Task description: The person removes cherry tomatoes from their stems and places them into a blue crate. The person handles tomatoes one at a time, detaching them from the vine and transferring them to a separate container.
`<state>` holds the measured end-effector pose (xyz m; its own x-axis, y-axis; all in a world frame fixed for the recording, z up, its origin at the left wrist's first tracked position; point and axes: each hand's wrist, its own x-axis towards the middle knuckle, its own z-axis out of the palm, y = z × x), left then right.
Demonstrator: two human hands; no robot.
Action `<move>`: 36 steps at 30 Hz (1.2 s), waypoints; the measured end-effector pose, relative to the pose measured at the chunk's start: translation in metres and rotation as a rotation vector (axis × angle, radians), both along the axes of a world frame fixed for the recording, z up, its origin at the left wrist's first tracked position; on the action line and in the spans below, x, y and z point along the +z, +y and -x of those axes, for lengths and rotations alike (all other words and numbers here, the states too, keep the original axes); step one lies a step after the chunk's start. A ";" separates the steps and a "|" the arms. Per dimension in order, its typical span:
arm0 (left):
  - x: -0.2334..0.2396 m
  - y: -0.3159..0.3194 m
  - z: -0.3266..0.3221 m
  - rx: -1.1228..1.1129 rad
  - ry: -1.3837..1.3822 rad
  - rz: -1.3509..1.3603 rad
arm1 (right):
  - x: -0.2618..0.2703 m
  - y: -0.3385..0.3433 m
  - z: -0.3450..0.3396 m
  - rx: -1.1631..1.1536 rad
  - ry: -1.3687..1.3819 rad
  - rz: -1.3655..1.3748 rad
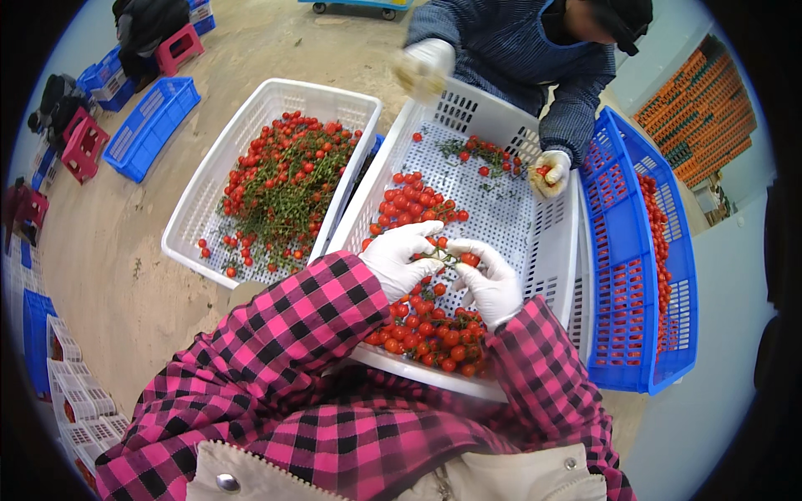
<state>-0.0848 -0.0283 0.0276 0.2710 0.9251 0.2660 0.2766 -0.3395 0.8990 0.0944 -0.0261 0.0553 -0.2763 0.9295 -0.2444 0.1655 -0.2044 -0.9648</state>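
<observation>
Both my hands wear white gloves and meet above a white perforated plastic crate (501, 219). My left hand (401, 260) pinches one side of a green tomato stem (446, 255) with small red cherry tomatoes on it. On the other side, my right hand (489, 278) has its thumb and fingers around a red cherry tomato (470, 258) by the stem. Below my hands, a heap of cherry tomatoes (432, 335) fills the crate's near end. Another group of loose tomatoes (410, 201) lies beyond my left hand.
A co-worker's gloved hand (548, 175) holds tomatoes over the crate's far right; the other (423, 69) is blurred at its far left rim. To the left stands a white crate (200, 181) of tomatoes and stems. Blue crates (617, 250) with tomatoes stand right.
</observation>
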 end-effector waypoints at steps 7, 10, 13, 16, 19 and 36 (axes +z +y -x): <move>0.010 0.001 0.014 0.128 0.222 -0.275 | -0.030 0.014 0.002 -0.083 0.382 0.226; 0.011 0.000 0.015 0.099 0.228 -0.181 | -0.048 0.023 0.005 -0.139 0.416 0.201; 0.013 -0.003 0.019 0.093 0.205 -0.207 | -0.069 0.040 0.012 -0.515 0.669 0.265; 0.019 0.005 0.050 0.251 0.299 -0.214 | -0.079 0.038 -0.002 -0.275 0.563 0.414; 0.025 0.014 0.084 0.803 0.740 -0.281 | -0.084 0.032 -0.011 0.061 0.266 0.459; 0.024 0.012 0.067 0.565 0.499 -0.272 | -0.108 0.046 0.021 0.178 -0.549 0.095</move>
<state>-0.1517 -0.0161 0.0517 -0.0722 0.8782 0.4729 0.8198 -0.2178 0.5297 0.0734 0.0195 -0.0525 -0.2351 0.8476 -0.4758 0.6760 -0.2092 -0.7066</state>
